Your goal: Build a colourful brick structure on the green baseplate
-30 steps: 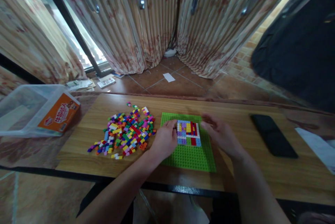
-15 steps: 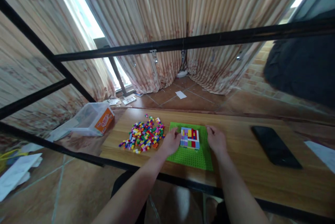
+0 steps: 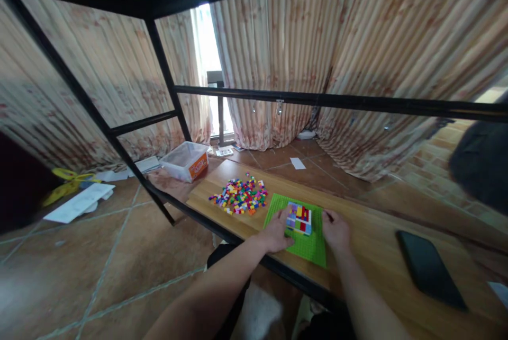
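A bright green studded baseplate (image 3: 305,255) lies on the wooden board in front of me. On it sits a flat block of toy building bricks (image 3: 299,218) in white, purple, yellow, red and blue. My left hand (image 3: 275,233) rests over the plate's left side, thumb and fingers apart, with fingertips close to the left edge of the bricks. At the plate's right edge is my right hand (image 3: 337,230), its fingers curled together in a pinch. A dark spot shows between those fingers; whether it is a brick or shadow I cannot tell.
A pile of loose coloured bricks (image 3: 242,194) lies left of the plate. Beyond it, a clear plastic box (image 3: 178,164) with an orange label stands on the floor. A black phone (image 3: 431,268) lies at right. Black metal bars (image 3: 341,100) cross behind and in front of the board.
The view has swung left and tilted. My left hand has shifted toward the near left side of the bricks, and its thumb has spread away. The right hand stays at the plate's right edge.
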A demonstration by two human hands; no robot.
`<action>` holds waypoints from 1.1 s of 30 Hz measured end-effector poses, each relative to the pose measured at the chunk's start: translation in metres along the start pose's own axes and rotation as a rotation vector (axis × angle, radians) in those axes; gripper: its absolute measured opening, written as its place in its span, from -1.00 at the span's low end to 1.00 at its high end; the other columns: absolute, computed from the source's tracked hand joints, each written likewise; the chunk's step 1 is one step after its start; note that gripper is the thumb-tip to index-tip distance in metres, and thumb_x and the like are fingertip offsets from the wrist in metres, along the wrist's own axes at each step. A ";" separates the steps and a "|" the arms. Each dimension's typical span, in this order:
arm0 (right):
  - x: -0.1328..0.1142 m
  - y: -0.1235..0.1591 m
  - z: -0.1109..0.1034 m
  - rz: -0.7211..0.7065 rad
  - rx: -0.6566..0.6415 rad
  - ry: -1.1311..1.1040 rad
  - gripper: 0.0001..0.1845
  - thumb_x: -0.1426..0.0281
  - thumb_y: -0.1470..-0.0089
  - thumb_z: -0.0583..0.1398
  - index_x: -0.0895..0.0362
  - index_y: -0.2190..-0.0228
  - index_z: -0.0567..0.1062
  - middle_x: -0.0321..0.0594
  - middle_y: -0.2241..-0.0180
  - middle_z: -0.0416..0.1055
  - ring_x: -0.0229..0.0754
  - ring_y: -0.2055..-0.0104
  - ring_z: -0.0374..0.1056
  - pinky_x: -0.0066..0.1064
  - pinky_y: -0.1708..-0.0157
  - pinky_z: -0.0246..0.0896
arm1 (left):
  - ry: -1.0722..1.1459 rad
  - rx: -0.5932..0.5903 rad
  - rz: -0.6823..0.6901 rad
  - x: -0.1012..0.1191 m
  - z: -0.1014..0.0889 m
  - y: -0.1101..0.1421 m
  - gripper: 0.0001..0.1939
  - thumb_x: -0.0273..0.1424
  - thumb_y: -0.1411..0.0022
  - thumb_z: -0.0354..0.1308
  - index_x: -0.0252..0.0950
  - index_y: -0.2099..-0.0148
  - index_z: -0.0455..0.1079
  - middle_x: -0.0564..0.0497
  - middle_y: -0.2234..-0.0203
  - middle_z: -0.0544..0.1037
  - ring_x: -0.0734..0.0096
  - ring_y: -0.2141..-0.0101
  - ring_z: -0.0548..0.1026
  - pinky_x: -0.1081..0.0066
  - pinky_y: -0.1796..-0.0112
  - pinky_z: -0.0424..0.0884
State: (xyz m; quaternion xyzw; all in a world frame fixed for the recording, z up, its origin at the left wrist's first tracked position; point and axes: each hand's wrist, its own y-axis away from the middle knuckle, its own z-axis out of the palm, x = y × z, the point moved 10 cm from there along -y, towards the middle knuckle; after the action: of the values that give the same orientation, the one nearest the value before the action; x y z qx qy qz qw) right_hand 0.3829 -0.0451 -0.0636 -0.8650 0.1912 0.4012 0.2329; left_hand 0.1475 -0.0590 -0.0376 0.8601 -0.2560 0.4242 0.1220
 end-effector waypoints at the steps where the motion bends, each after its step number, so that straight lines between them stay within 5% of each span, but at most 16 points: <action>1: 0.001 0.000 0.000 -0.008 -0.026 -0.012 -0.53 0.14 -0.05 0.07 0.18 0.24 0.62 0.05 0.22 0.57 0.03 0.16 0.46 -0.13 0.07 0.33 | -0.008 0.000 -0.012 -0.001 0.000 0.000 0.16 -0.43 0.07 0.34 -0.29 -0.48 -0.21 -0.30 -0.34 0.12 -0.03 -0.30 0.19 0.10 -0.29 0.15; 9: 0.014 0.036 -0.008 -0.067 -0.205 -0.090 -0.34 0.08 -0.04 0.10 0.23 -0.05 0.45 0.10 0.03 0.50 0.06 0.03 0.46 -0.08 -0.02 0.34 | 0.005 0.078 -0.081 -0.007 -0.003 -0.007 0.18 -0.46 0.18 0.41 -0.34 -0.45 -0.08 -0.30 -0.32 0.20 -0.09 -0.32 0.16 0.08 -0.29 0.17; 14: -0.002 0.063 -0.005 -0.219 -0.313 -0.005 -0.26 0.05 -0.02 0.13 0.23 -0.14 0.35 0.12 -0.13 0.36 0.11 -0.18 0.30 -0.02 -0.22 0.15 | 0.021 0.115 -0.073 -0.011 -0.004 -0.008 0.17 -0.48 0.21 0.44 -0.40 -0.43 -0.04 -0.35 -0.27 0.27 -0.08 -0.25 0.28 0.04 -0.27 0.20; 22: -0.005 0.067 -0.001 -0.217 -0.264 0.123 -0.30 0.10 -0.08 0.06 0.27 -0.14 0.30 0.18 -0.16 0.30 0.13 -0.23 0.23 0.02 -0.26 0.09 | 0.040 0.130 -0.071 -0.010 -0.001 -0.005 0.09 -0.48 0.15 0.41 -0.32 -0.41 0.00 -0.28 -0.27 0.26 -0.05 -0.28 0.22 0.02 -0.29 0.15; 26: 0.005 0.062 -0.001 -0.164 -0.191 0.150 -0.36 0.16 -0.09 0.02 0.28 -0.11 0.34 0.20 -0.13 0.34 0.14 -0.21 0.24 0.03 -0.23 0.12 | 0.046 0.082 -0.039 -0.006 -0.001 0.006 -0.03 -0.41 -0.03 0.31 -0.38 -0.42 -0.04 -0.33 -0.29 0.23 -0.03 -0.26 0.27 0.06 -0.26 0.20; 29: 0.004 0.065 -0.004 -0.159 -0.102 0.204 -0.39 0.19 -0.13 -0.02 0.27 -0.11 0.35 0.17 -0.11 0.36 0.14 -0.20 0.25 0.04 -0.22 0.13 | 0.025 0.160 0.056 -0.010 -0.034 0.022 -0.18 -0.41 -0.15 0.19 -0.37 -0.41 0.01 -0.30 -0.28 0.26 0.05 -0.25 0.28 0.09 -0.26 0.22; 33: -0.001 0.077 -0.012 -0.132 0.009 0.310 -0.39 0.17 -0.18 -0.06 0.29 -0.10 0.37 0.19 -0.08 0.38 0.17 -0.15 0.28 0.04 -0.18 0.17 | -0.139 0.428 0.018 -0.053 -0.130 0.047 -0.45 -0.47 -0.22 0.09 -0.31 -0.27 0.26 -0.22 -0.13 0.43 0.11 -0.16 0.37 0.08 -0.23 0.25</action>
State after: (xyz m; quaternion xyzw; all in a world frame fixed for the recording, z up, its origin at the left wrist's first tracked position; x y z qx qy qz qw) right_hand 0.3500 -0.1148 -0.0750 -0.9261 0.1695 0.2461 0.2302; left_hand 0.0088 -0.0250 -0.0005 0.8912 -0.1754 0.4096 -0.0852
